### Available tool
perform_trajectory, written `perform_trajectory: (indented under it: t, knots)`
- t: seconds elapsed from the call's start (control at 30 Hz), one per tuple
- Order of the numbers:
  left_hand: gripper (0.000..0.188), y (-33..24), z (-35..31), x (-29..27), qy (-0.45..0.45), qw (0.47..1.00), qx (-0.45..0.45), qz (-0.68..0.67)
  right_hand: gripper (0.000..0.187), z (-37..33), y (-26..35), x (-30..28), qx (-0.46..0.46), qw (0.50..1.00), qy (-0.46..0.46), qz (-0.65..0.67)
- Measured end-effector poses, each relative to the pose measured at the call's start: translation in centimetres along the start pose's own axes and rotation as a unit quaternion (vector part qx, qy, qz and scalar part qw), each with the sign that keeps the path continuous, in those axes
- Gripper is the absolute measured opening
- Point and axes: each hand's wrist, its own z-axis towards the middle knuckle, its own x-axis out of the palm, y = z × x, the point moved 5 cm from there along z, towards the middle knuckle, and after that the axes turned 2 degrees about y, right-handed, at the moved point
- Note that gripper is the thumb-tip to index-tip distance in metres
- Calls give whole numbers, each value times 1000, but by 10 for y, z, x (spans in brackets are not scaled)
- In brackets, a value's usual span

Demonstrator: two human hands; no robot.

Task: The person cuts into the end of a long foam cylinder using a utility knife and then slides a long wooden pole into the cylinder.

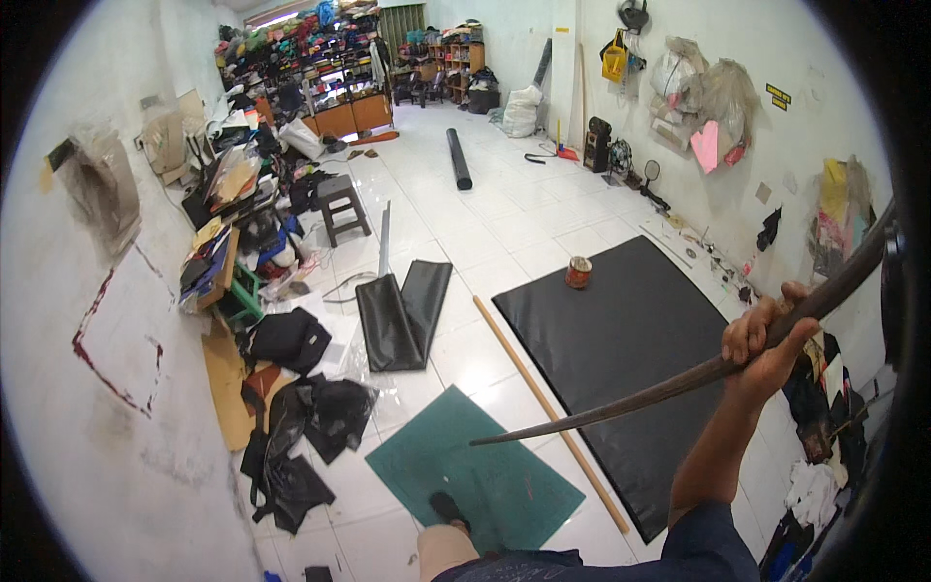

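Note:
My right hand (766,339) is raised at the right, fingers wrapped round a long dark stick (630,396) that looks wooden. The stick slants from the upper right down to a thin tip above the green cutting mat (446,446). Beneath my arm, a large black sheet (611,339) lies flat on the tiled floor. On its far part stands a red-brown tin can (579,273). A light wooden rod (548,412) lies along the sheet's left edge. Out of the picture is my left hand.
Folded black material (402,320) and a metal ruler (385,238) lie beyond the mat. A dark stool (342,209), black bags (286,341) and piled goods line the left wall. Farther off lies a black roll (459,160). Bags (729,107) hang on the right wall.

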Motion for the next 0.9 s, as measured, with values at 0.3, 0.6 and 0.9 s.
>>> perform_trajectory:
  t: [0.3,0.6,0.9]
  knots:
    - [36,-260,317,32,166,958,214,97,57,76,-153,48,-35,995,-55,-71]
    - [42,-849,400,-8,169,824,452,-298,48,143,-303,59,-64,990,-82,-96]
    - [50,-1021,426,62,344,788,479,-175,52,281,-527,70,-73,985,-108,-109]
